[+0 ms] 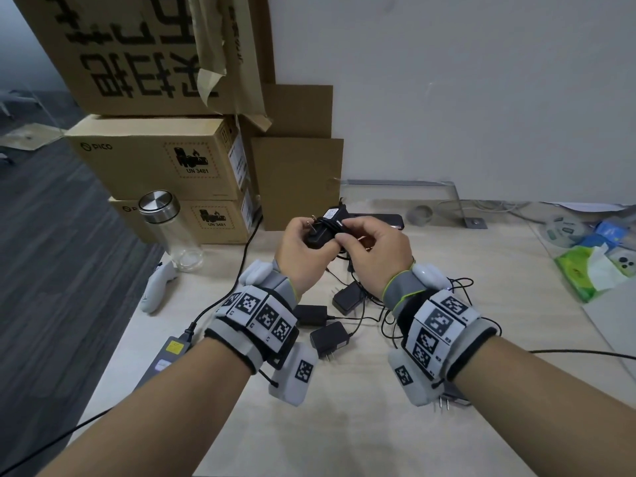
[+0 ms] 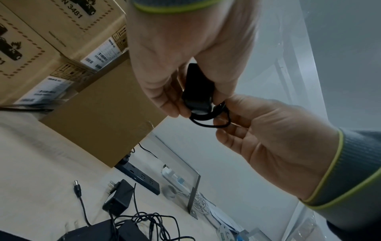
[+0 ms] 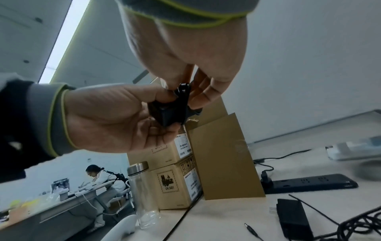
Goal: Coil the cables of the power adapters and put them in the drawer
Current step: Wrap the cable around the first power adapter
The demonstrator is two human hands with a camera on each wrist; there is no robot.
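Observation:
Both hands hold a black power adapter (image 1: 321,234) up above the table (image 1: 344,425). My left hand (image 1: 304,241) grips its body (image 2: 196,88), prongs pointing up. My right hand (image 1: 349,237) pinches the adapter's thin black cable (image 2: 208,121), which loops around the body (image 3: 167,114). In the right wrist view the cable (image 3: 183,91) sits between the right thumb and fingers. Three more black adapters (image 1: 346,297) (image 1: 311,315) (image 1: 328,337) lie on the table below the hands with a tangle of loose cables (image 1: 389,315). No drawer shows in any view.
Stacked cardboard boxes (image 1: 158,156) stand at the back left. Beside them are a glass bottle (image 1: 168,235) with a steel lid and a white controller (image 1: 156,287). A black power strip (image 3: 309,182) lies by the wall. A green tissue pack (image 1: 592,270) sits far right.

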